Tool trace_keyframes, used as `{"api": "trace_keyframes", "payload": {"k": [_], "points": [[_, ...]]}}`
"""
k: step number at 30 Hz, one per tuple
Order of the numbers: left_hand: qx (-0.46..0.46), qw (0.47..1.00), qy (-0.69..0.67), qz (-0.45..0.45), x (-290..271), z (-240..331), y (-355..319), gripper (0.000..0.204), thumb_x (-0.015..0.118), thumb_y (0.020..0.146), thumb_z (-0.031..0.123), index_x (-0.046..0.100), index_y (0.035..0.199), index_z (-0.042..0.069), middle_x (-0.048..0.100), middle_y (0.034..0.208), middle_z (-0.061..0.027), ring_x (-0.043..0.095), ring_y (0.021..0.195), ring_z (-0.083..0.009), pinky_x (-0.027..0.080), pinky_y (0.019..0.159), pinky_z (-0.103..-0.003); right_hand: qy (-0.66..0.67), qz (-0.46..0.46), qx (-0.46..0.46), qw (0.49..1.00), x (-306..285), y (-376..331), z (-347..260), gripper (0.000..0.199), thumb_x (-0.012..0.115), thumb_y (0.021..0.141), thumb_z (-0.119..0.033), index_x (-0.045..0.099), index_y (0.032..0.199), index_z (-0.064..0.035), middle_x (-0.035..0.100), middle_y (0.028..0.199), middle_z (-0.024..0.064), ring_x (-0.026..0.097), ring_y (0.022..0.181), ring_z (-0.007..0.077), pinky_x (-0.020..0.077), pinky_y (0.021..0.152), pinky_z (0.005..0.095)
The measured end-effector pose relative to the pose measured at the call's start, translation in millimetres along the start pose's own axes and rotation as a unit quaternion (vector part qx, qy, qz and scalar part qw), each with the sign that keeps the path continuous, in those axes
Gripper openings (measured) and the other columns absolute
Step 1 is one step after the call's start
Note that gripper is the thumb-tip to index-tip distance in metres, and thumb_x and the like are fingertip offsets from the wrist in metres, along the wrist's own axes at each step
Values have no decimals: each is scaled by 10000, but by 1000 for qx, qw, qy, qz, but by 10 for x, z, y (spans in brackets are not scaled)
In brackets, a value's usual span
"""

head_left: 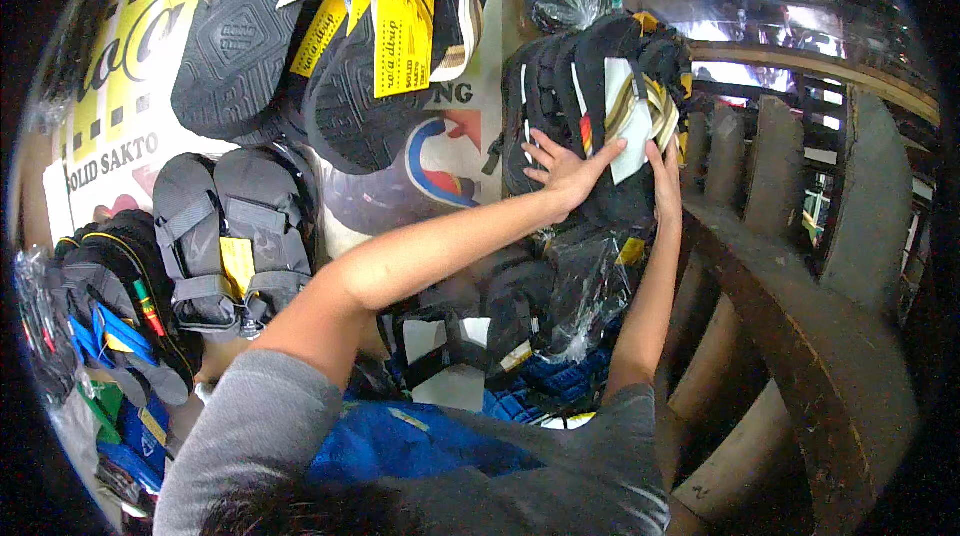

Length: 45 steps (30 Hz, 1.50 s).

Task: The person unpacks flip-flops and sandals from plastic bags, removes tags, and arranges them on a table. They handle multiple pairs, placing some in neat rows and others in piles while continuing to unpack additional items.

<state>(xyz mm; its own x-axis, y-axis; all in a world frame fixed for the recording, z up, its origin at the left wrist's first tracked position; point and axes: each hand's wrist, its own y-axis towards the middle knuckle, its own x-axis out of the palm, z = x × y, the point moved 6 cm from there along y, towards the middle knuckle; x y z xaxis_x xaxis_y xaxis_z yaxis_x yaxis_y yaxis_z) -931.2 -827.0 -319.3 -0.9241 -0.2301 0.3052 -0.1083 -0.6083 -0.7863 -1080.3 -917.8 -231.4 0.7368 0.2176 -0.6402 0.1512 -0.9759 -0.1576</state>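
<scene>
At the upper right, both hands are on a cluster of black sandals (590, 56) hanging with soles and straps close together. My left hand (572, 174) has its fingers spread across the sandals, its thumb against a white card (632, 161). My right hand (667, 186) is at the right edge of the front sandal, thumb in front by a brown-and-cream striped strap (655, 111), the other fingers along its side. The card lies between the two hands, partly under the strap. The backs of the sandals are hidden.
Large black flip-flops (240, 46) with yellow tags hang at the upper left. Grey strap sandals (232, 226) and more footwear (110, 286) hang below. Plastic-wrapped sandals (590, 281) sit under my hands. Curved wooden slats (770, 166) and a dark rail (790, 326) stand to the right.
</scene>
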Motion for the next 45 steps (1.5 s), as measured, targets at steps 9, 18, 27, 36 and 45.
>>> {"api": "trace_keyframes", "payload": {"k": [9, 18, 27, 36, 45], "points": [[209, 953, -14, -220, -869, 301, -531, 847, 586, 762, 541, 318, 1305, -49, 401, 1311, -183, 378, 1213, -249, 289, 1016, -350, -167, 35, 19, 985, -32, -26, -49, 799, 611, 797, -414, 232, 1374, -10, 246, 1418, 165, 239, 1305, 275, 187, 1063, 348], [357, 911, 144, -148, -4116, -675, -3579, 375, 465, 907, 294, 560, 1116, -3, 586, 1089, -112, 499, 1095, -172, 352, 968, -294, -258, 239, -243, 904, 1217, -1642, -1688, 485, 639, 802, -293, 507, 1201, -52, 446, 1217, 222, 357, 1171, 340, 264, 1002, 424], [124, 757, 58, 639, -7869, -2816, -4410, 440, 670, 737, 360, 590, 929, -28, 604, 871, -137, 579, 817, -238, 460, 753, -346, -137, 104, -232, 958, 3286, -2896, -2714, 451, 635, 806, -231, 489, 1212, -99, 319, 1260, 202, 291, 1215, 322, 251, 1011, 413], [122, 748, 166, 631, -8571, -3099, -3910, 289, 760, 623, 267, 662, 717, 12, 648, 733, -173, 632, 713, -317, 484, 701, -397, -96, 69, -246, 962, 4185, -3492, -3525, 377, 637, 791, -198, 539, 1143, -103, 313, 1266, 191, 327, 1209, 335, 264, 1012, 416], [188, 782, 258, 536, -8685, -2961, -4032, 227, 608, 702, 238, 649, 670, 17, 613, 603, -141, 622, 584, -250, 469, 585, -352, -26, 49, -188, 981, 4670, -3856, -3230, 316, 644, 777, -174, 580, 1070, -74, 397, 1190, 196, 403, 1136, 320, 333, 957, 380]]}}
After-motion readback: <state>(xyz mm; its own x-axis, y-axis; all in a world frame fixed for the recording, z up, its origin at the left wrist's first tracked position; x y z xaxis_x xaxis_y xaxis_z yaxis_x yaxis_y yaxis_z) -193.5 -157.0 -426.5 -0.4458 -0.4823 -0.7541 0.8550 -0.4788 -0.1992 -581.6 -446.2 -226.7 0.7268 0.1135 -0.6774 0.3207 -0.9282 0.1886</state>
